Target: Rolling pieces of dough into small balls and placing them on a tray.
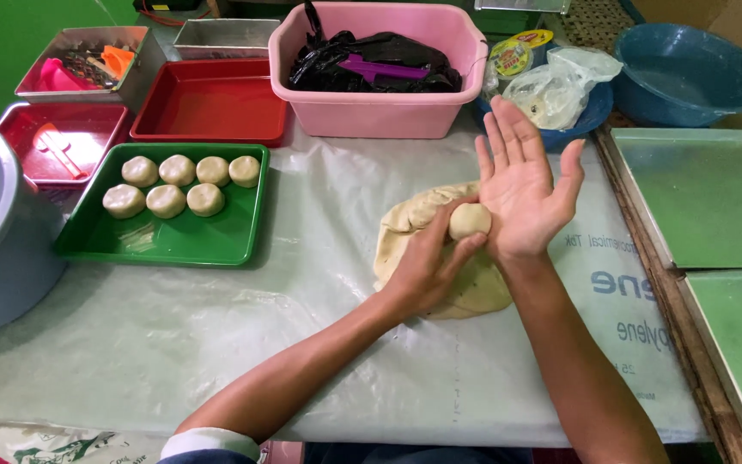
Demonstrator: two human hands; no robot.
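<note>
Plastic-covered table (216, 326): both hands (474, 232) press 1 dough ball (469, 220).

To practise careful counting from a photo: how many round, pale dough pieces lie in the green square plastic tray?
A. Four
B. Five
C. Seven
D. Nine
C. The green square plastic tray holds seven round, pale dough pieces, four in the back row and three in the front; one more pale dough ball sits apart, pressed between the left hand and the open right hand.
</note>
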